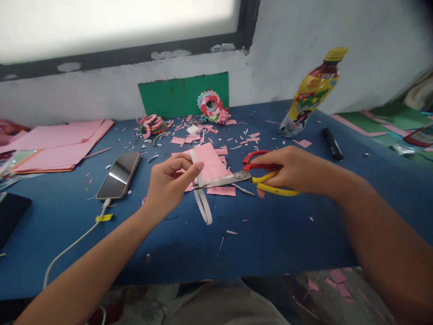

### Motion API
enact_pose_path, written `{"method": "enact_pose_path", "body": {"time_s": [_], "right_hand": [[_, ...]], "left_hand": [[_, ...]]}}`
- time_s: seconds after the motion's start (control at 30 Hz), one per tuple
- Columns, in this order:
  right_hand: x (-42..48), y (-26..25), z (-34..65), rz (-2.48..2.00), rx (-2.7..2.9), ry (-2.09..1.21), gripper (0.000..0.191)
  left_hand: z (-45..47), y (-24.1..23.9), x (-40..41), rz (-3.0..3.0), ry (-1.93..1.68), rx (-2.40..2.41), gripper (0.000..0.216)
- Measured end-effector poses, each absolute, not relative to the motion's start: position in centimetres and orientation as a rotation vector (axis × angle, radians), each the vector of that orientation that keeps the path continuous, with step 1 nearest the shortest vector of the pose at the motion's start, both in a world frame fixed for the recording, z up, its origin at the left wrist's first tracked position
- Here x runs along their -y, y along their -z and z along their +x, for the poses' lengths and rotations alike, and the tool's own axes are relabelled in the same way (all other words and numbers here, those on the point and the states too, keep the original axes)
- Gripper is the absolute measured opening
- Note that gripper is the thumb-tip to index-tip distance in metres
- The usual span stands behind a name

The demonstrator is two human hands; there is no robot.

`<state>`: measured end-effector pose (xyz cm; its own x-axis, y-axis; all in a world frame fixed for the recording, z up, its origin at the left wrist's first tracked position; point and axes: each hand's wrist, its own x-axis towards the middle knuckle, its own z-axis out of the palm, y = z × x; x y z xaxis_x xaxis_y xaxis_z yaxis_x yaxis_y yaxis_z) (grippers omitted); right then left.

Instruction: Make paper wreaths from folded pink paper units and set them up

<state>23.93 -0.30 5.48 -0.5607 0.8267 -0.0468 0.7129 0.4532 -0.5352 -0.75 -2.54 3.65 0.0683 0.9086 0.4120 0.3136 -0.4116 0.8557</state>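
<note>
My left hand (172, 180) pinches a narrow white strip (203, 207) between thumb and fingers; its lower part hangs down in a loop. In my right hand (287, 169) is a pair of scissors (240, 175) with one red and one yellow handle. Their blades point left and reach the strip just below my left thumb; whether they are closed on it I cannot tell. Behind and beneath lies a pink paper sheet (214, 160), with a smaller pink piece (221, 191) near its lower edge.
A phone (119, 176) on a white cable lies left, near stacked pink paper (61, 146). Paper scraps surround two folded-paper rings (210, 104) (152, 125) by a green board (182, 95). At right stand a yellow-capped bottle (309, 97) and a black marker (332, 144).
</note>
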Motion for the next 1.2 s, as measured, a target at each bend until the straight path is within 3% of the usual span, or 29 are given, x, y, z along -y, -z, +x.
{"method": "enact_pose_path", "body": {"time_s": [0.5,0.77,1.2], "right_hand": [[0.0,-5.2,24.0,-1.388,2.591,-0.704,0.019],[-0.2,-4.9,24.0,-1.457,2.567,-0.533,0.027],[0.6,-4.7,23.1,-1.405,2.560,-0.784,0.031]], "left_hand": [[-1.0,-2.9,2.0,1.722,-1.351,-1.200,0.028],[-0.9,-2.7,1.7,1.316,-1.237,-1.102,0.024],[0.4,0.5,2.0,1.307,-1.269,-0.952,0.036]]}}
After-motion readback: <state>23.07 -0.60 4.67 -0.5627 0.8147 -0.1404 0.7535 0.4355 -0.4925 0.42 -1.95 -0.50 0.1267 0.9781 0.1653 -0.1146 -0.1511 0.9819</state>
